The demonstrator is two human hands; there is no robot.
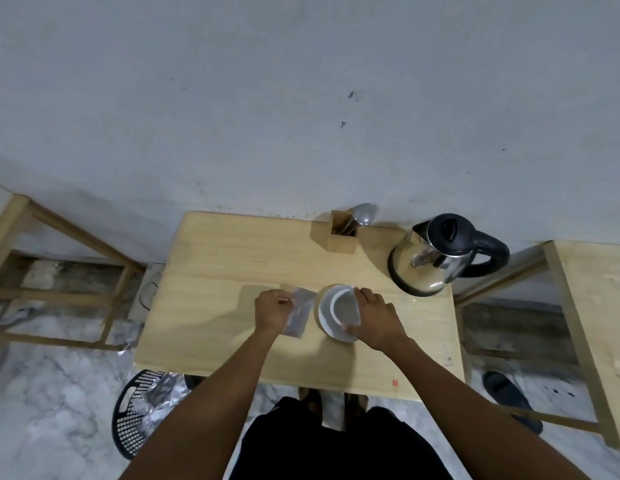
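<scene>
silvery sachet point(299, 315) pinched in left hand point(272, 311); right hand point(376, 320) clasps white cup point(344, 308), kettle point(430, 261) near at two o'clock.

1. Wall point(301, 98): pale grey plaster, flecked with a few dark marks.
2. Floor point(59, 393): white-grey marbled stone.
3. Table point(232, 254): light wood, set against the wall.
4. Wooden frame point(76, 230): open, left of the table.
5. Second wooden piece point(592, 306): right, partly in view.
6. Black perforated basket point(132, 420): on the floor, lower left.
</scene>
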